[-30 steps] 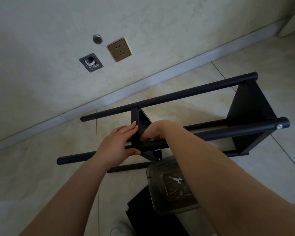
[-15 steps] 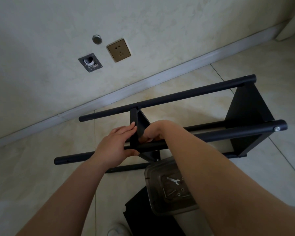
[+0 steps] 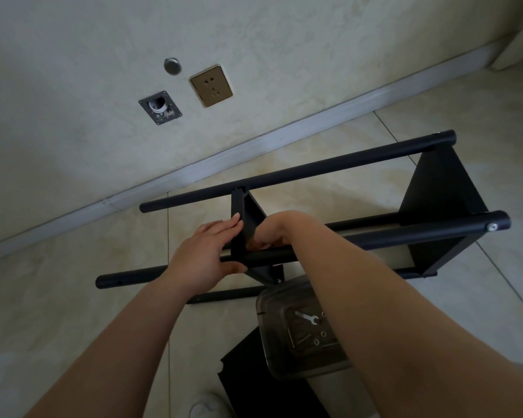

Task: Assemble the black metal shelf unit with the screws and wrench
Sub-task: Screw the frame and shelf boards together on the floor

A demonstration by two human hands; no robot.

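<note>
The black metal shelf unit [image 3: 329, 164] lies on its side on the tiled floor, its round poles running left to right. One black shelf panel [image 3: 441, 188] is fixed at the right end, with a silver screw [image 3: 492, 227] in the near pole's tip. My left hand [image 3: 206, 254] holds the near pole and presses flat against the middle shelf panel [image 3: 248, 218]. My right hand [image 3: 272, 230] is curled at that panel's other side, where it meets the pole; whatever its fingers hold is hidden. A small silver wrench [image 3: 307, 317] lies in a clear plastic box [image 3: 272, 300].
The box also holds a few small washers or nuts [image 3: 320, 337] and rests partly on another flat black panel [image 3: 254, 378] near my shoe [image 3: 209, 408]. The wall with a socket [image 3: 211, 85] and the skirting board [image 3: 254, 149] run behind the frame.
Both hands stay at the middle panel and near pole. The whole scene has drifted only slightly in view.
</note>
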